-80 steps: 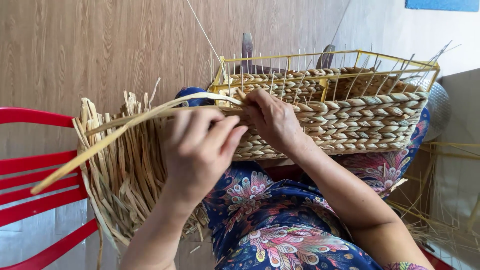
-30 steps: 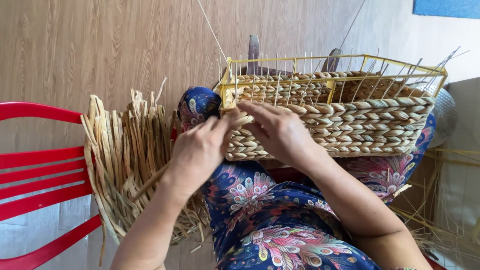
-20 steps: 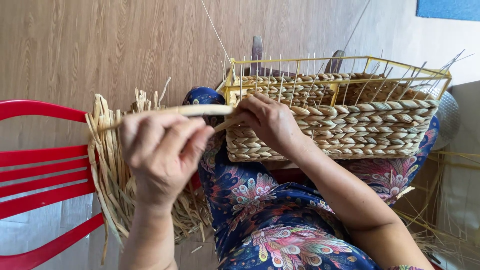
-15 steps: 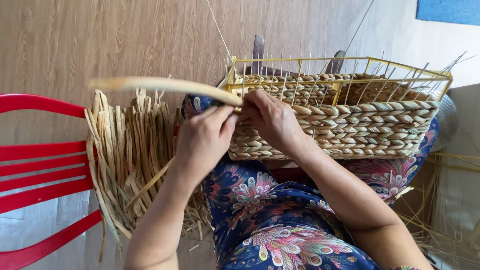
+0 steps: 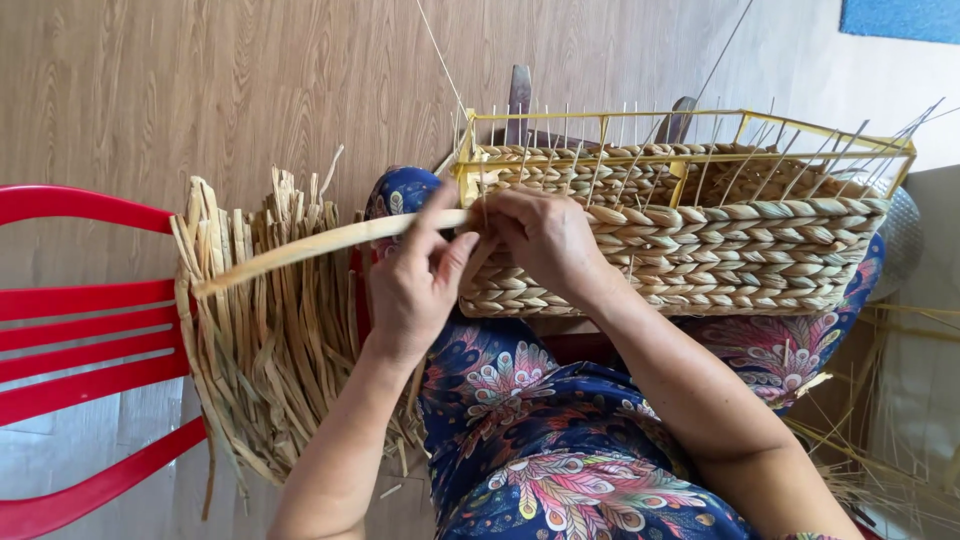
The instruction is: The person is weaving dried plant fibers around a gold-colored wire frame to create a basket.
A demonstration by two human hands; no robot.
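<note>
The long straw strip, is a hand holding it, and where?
Yes. The left hand pinches the long straw strip near its basket end; the right hand presses it at the woven basket corner.

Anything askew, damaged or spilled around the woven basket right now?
Nothing looks damaged. The woven straw basket on its yellow wire frame sits level on the lap, its upper frame bare. Both hands, left and right, grip one long pale straw strand. Stray straw bits litter the floor at right.
</note>
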